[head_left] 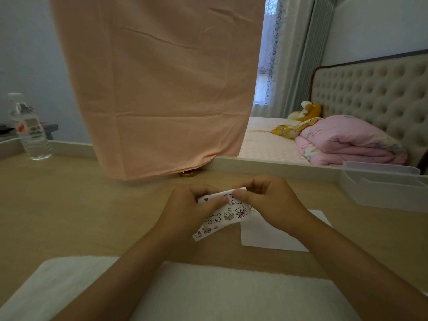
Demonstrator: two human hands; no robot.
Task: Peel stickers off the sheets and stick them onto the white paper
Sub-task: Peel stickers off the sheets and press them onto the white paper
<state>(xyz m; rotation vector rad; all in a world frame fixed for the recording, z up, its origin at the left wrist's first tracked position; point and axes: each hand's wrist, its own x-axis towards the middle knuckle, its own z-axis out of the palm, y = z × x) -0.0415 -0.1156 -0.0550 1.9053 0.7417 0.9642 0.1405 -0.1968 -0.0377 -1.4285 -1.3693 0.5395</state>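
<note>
The left hand (185,209) grips the sticker sheet (222,214) to keep it steady. The right hand (271,202) pinches its top edge, likely to lift a sticker. The white paper (266,237) lies on the surface (92,216) just below, close for sticking.

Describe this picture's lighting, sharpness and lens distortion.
Head view: dim, soft light, brightest at the window; sticker sheet prints legible between left hand and right hand; water bottle at the edge smeared; wide-angle lens makes the grey curtain lean.
</note>
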